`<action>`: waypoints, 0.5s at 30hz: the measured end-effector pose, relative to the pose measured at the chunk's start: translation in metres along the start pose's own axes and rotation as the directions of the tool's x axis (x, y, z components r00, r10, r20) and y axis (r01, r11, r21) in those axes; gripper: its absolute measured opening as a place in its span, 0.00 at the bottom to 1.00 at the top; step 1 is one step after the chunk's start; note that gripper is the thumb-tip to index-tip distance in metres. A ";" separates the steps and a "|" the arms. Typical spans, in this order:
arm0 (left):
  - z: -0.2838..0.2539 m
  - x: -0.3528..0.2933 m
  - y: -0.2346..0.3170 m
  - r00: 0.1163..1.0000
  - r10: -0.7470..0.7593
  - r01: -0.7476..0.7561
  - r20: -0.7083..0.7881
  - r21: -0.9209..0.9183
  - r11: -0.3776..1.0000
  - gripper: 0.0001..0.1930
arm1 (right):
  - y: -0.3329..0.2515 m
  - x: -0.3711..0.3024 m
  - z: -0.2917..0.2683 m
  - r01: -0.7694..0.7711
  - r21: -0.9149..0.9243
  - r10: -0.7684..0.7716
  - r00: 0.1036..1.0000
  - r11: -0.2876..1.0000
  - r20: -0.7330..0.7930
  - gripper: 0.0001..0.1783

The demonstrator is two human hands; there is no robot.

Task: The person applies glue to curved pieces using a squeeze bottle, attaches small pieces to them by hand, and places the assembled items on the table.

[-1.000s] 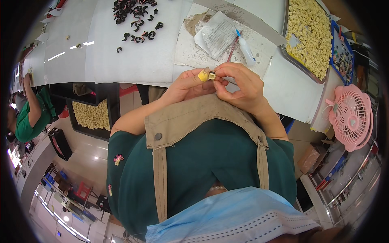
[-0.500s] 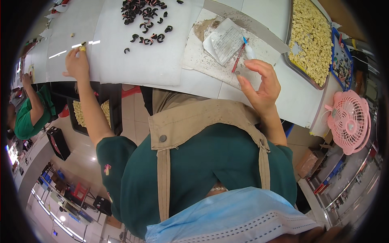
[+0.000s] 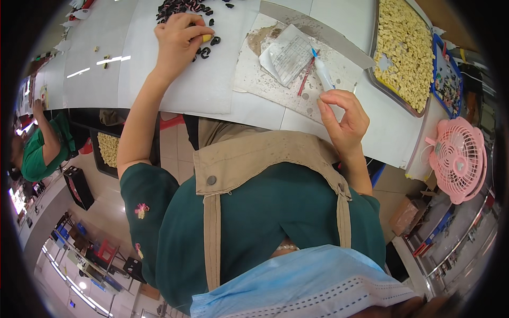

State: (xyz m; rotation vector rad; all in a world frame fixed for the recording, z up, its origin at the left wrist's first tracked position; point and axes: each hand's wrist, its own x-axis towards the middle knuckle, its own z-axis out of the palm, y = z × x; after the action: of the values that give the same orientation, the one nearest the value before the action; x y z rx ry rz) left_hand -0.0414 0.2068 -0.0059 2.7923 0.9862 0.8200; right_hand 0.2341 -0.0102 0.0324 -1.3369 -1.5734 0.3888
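Observation:
My left hand [image 3: 179, 46] is at the near side of a pile of small black curved pieces [image 3: 183, 7], some edged pink, on a white sheet [image 3: 212, 90]. Its fingers are curled, with a yellow cover on one fingertip; what they pinch, if anything, is hidden. Over the table's near right part, my right hand [image 3: 347, 119] has thumb and forefinger tips brought together. I cannot make out anything between them. Just beyond those fingertips lies a white squeeze bottle [image 3: 324, 74] with a blue tip, beside a thin red stick [image 3: 306, 78].
A printed paper [image 3: 289, 55] lies on a stained white board [image 3: 254, 74]. At the far right stand a tray [image 3: 375, 79] of cream-coloured pieces and a blue tray [image 3: 453, 108]. A pink fan [image 3: 457, 159] is lower right. Small pieces [image 3: 106, 61] lie on the left tabletop, near a person in green [image 3: 45, 148].
My left hand has moved from the left tabletop to the black pile; a small dark piece now lies where it was. My right thumb and forefinger have closed together, a little nearer me.

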 end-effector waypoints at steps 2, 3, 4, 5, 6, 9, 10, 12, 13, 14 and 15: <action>0.006 0.003 0.000 0.998 0.013 -0.010 0.064 -0.049 0.999 0.10 | 0.000 -0.003 -0.003 -0.014 0.005 0.014 1.000 1.000 -0.008 0.10; 0.006 0.003 0.001 0.998 0.018 -0.015 0.067 -0.048 0.999 0.10 | 0.001 -0.002 -0.004 -0.018 -0.001 0.018 1.000 1.000 -0.015 0.10; 0.005 0.006 0.003 0.998 0.008 -0.002 0.067 -0.094 0.996 0.10 | 0.003 -0.001 -0.005 -0.022 -0.010 0.022 0.999 1.000 -0.026 0.09; 0.004 0.007 0.005 0.998 -0.003 0.012 0.067 -0.140 0.990 0.10 | 0.005 -0.002 -0.005 -0.024 -0.011 0.024 0.999 1.000 -0.033 0.09; 0.002 0.008 0.007 0.998 0.003 0.007 0.069 -0.140 0.990 0.10 | 0.008 -0.002 -0.006 -0.037 -0.083 0.034 0.999 0.996 -0.039 0.10; -0.002 0.007 0.012 0.990 -0.131 0.136 0.042 -0.127 0.983 0.10 | 0.009 0.005 -0.005 -0.115 -0.227 0.104 0.993 0.967 -0.058 0.13; -0.001 0.004 0.011 0.989 -0.146 0.146 0.016 -0.045 0.988 0.11 | 0.009 0.008 -0.004 -0.180 -0.301 0.165 0.984 0.937 -0.073 0.16; -0.002 0.002 0.012 0.988 -0.157 0.158 -0.011 0.035 0.987 0.11 | 0.014 0.007 -0.002 -0.220 -0.330 0.214 0.975 0.918 -0.055 0.18; -0.004 0.002 0.013 0.980 -0.190 0.189 0.056 0.022 0.982 0.11 | 0.017 0.006 -0.002 -0.257 -0.360 0.262 0.964 0.897 -0.035 0.19; -0.005 0.003 0.013 0.968 -0.220 0.221 0.124 0.011 0.975 0.11 | 0.020 0.005 -0.001 -0.258 -0.364 0.263 0.964 0.895 -0.035 0.19; -0.004 0.004 0.012 0.968 -0.220 0.221 0.123 0.007 0.975 0.11 | 0.022 0.002 0.001 -0.260 -0.406 0.283 0.959 0.876 -0.003 0.19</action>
State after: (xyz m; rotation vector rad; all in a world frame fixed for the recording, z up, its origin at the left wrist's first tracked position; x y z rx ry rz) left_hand -0.0342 0.1996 0.0019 2.6256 1.2396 0.6129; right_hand 0.2464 -0.0008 0.0161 -1.8947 -1.5687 0.2807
